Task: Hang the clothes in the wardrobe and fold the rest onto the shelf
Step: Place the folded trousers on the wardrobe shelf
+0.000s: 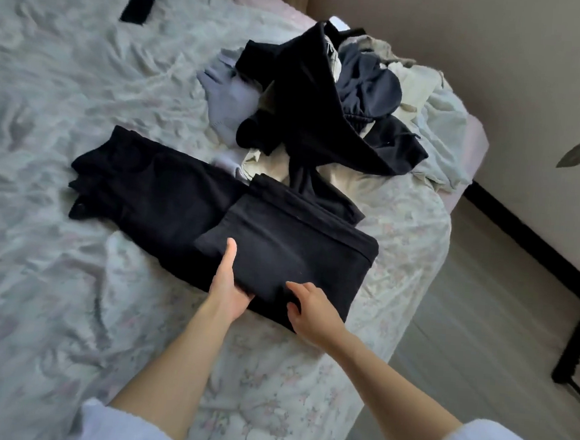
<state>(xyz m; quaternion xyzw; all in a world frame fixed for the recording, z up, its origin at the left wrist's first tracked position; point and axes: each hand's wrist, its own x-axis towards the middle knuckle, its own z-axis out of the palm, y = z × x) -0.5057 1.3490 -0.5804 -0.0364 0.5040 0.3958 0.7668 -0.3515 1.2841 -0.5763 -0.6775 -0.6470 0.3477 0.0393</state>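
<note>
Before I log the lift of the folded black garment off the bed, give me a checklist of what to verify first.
1. Left hand grips the folded black garment, thumb on top: ok.
2. Right hand has a hold on the near edge: cannot tell, fingers only touch it.
3. Fold is compact and flat: ok.
4. Garment is free of the black trousers beneath: not ok, it overlaps them.
5. Clothes pile sits apart from the fold: cannot tell, black fabric meets its far edge.
</note>
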